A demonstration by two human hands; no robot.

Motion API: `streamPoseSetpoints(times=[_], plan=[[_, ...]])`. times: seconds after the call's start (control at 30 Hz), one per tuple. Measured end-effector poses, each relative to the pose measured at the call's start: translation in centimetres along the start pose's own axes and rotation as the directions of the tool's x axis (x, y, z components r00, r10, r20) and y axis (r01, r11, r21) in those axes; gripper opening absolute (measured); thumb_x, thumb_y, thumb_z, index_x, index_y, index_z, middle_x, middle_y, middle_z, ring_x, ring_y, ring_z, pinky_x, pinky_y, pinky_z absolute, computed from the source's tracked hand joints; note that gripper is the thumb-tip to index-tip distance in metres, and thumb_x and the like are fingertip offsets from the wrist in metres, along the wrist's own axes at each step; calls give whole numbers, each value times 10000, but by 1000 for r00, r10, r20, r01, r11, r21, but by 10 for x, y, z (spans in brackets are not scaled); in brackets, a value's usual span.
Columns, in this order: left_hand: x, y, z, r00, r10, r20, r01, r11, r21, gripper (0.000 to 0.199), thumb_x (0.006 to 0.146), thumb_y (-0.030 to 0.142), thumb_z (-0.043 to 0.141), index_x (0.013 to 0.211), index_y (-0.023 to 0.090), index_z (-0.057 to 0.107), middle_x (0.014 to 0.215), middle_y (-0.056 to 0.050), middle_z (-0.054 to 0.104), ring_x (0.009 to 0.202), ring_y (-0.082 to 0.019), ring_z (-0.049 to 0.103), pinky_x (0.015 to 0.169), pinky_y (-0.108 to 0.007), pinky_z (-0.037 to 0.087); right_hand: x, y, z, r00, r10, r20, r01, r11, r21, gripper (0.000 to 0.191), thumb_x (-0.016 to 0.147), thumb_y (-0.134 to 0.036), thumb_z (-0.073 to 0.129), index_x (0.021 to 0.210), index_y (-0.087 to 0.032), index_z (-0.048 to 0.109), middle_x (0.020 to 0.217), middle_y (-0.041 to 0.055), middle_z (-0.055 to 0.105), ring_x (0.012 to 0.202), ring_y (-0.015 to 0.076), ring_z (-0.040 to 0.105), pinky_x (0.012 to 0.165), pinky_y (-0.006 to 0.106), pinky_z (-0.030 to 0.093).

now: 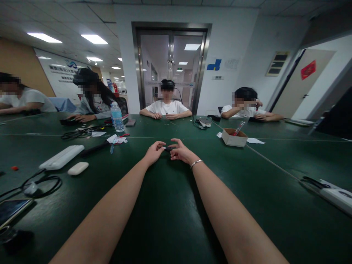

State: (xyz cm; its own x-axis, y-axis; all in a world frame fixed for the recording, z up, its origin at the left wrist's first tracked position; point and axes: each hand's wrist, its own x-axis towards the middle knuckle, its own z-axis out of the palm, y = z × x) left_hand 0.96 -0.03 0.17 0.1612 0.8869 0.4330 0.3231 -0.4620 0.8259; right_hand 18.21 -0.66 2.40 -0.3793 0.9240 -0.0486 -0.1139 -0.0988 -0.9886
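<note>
A small dark object (168, 149) is pinched at opposite ends by the fingertips of the left hand (154, 152) and right hand (182, 152) over the green table (165, 212), presumably so that it is steadied from both sides.

The room is dim, lit coolly by white rectangular ceiling panels (94, 39) at upper left; more glow through the steel-framed glass door (155, 47). Soft sheen lies on the dark green tabletop (170, 220), with a dark shadow along the inner side of the right bare forearm (225, 205). Wide-angle distortion stretches the edges. The small black object (168, 149) looks soft; blocky pixelation masks the faces of 4 seated people (169, 107).
</note>
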Motion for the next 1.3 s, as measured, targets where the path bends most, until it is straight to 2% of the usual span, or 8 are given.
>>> streamPoseSetpoints(times=[0.07,0.23,0.37,0.53,0.7,0.83,1.0,1.3], plan=[[0,0,0,1000,-1,0,1,1000,1,218,753,175,501,960,152,568,891,-46,580,820,-148,528,796,-292,411,-1,0,-1,999,-25,23,25,999,29,638,706,-55,664,1160,-303,291,865,-21,528,527,102,610,528,279,560],[1,0,0,1000,9,-6,-9,1000,-6,209,756,180,502,951,155,572,899,-45,582,823,-145,529,802,-291,413,0,-1,0,994,96,48,-95,995,-10,279,870,-273,513,1089,-189,363,763,23,532,501,123,608,477,253,543],[1,0,0,1000,-2,-6,2,1000,-14,208,750,170,501,944,155,574,887,-44,582,819,-145,530,800,-292,415,0,0,0,998,16,67,-16,1000,-7,502,740,-86,637,1105,-250,334,788,-27,505,556,122,621,523,273,559],[1,0,0,1000,2,-31,-3,1000,-29,202,741,186,519,933,160,577,886,-44,588,826,-150,534,800,-296,413,2,1,-1,995,63,82,-61,998,-27,281,830,-223,551,1042,-218,367,783,-1,517,510,108,595,477,264,550],[1,0,0,1000,-14,-18,13,999,-36,205,749,191,511,941,163,576,877,-40,589,816,-148,536,790,-292,417,0,0,0,999,9,53,-7,999,-31,443,736,-118,629,1050,-258,350,773,-47,489,462,62,542,491,268,559],[0,2,0,1000,-16,-23,15,999,-44,202,756,192,502,943,157,567,849,-36,575,796,-142,533,783,-284,416,1,0,1,996,69,54,-66,996,-53,224,856,-220,509,1047,-222,393,698,-18,535,424,63,503,450,255,545],[-1,3,0,1000,-20,1,20,1000,-15,188,769,221,491,929,174,579,801,-18,575,752,-134,533,735,-265,414,1,1,-1,997,41,68,-40,999,-28,228,834,-80,483,1024,-202,454,667,-20,551,421,55,495,471,248,549],[-3,4,-2,993,-99,66,104,992,-71,317,832,405,374,903,168,572,498,43,440,468,-104,425,480,-215,335,-4,-2,-1,991,24,129,-24,1000,-2,146,801,-39,537,914,-131,544,704,14,586,450,47,508,527,233,563]])
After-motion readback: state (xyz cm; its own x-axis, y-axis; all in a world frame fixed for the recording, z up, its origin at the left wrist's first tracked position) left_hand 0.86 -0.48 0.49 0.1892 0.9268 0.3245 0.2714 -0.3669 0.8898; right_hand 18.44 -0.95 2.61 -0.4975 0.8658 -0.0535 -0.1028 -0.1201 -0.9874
